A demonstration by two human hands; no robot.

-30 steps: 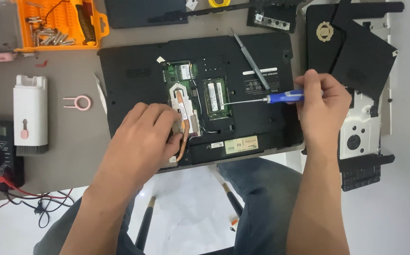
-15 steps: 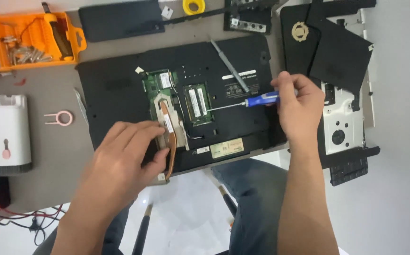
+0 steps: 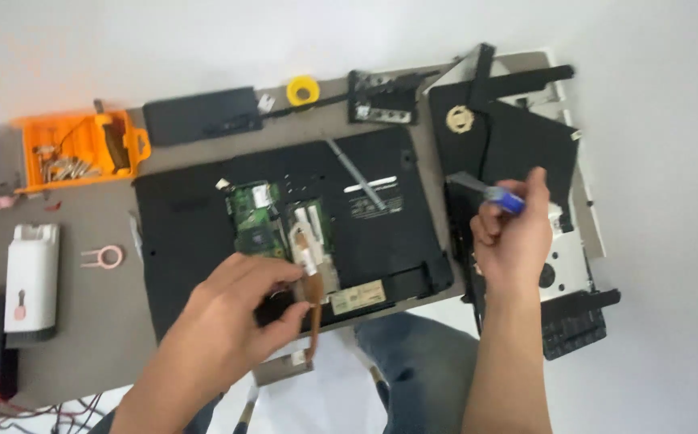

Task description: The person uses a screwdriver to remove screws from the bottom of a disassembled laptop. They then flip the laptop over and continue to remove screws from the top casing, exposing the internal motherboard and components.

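Scene: a person at a grey surface bends over an upturned black laptop with its service bay open and a green circuit board bared.
Left hand: the left hand has its fingers pinched together on a copper heat pipe assembly, which sits at the laptop's near edge, its lower end hanging out past the surface.
Right hand: the right hand is raised over the loose black panels to the right, fingers curled tight around a blue-handled screwdriver.
Nearby: grey tweezers lie on the laptop's base; an orange bit case stands open at far left; a yellow tape roll sits at the back; a white cleaning kit and a pink ring tool lie at left.
Risk, pipe: the thin copper looks easy to bend if it is levered up by one end, and a slip here would likely drop it off the edge.
Risk, board: dragging the metal part sideways could scrape the exposed board.
Risk, driver: the tip cannot be made out; swung back carelessly, it could gouge a panel.
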